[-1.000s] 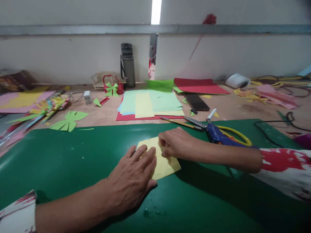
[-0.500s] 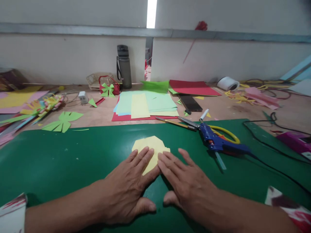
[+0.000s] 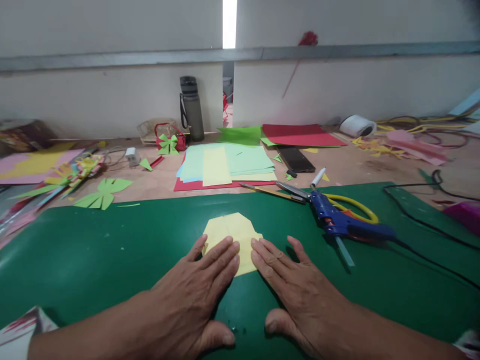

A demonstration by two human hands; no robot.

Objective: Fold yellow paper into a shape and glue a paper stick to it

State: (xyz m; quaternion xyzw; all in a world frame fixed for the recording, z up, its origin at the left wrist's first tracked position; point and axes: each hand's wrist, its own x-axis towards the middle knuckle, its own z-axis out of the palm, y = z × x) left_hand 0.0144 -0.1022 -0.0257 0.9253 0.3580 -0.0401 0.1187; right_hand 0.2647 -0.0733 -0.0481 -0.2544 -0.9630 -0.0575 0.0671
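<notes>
A folded piece of pale yellow paper (image 3: 229, 227) lies flat on the green mat (image 3: 157, 240) in front of me. The fingers of my left hand (image 3: 198, 295) rest flat over its lower left part, with the thumb out to the side on the mat. My right hand (image 3: 296, 285) presses its outstretched fingertips on the paper's right edge, its thumb also spread. Both hands are open and grip nothing. The fingers cover the paper's lower corners.
To the right lie a blue glue gun (image 3: 337, 220), yellow-handled scissors (image 3: 352, 206) and a pencil (image 3: 275, 194). Behind the mat are stacked coloured sheets (image 3: 247, 162), a phone (image 3: 296, 159) and a grey bottle (image 3: 194, 112). Green paper cutouts (image 3: 103, 194) lie at left.
Both hands have slid slightly toward me and apart, uncovering more of the paper's lower middle. The left fingers have drawn closer together. The camera view has shifted a little.
</notes>
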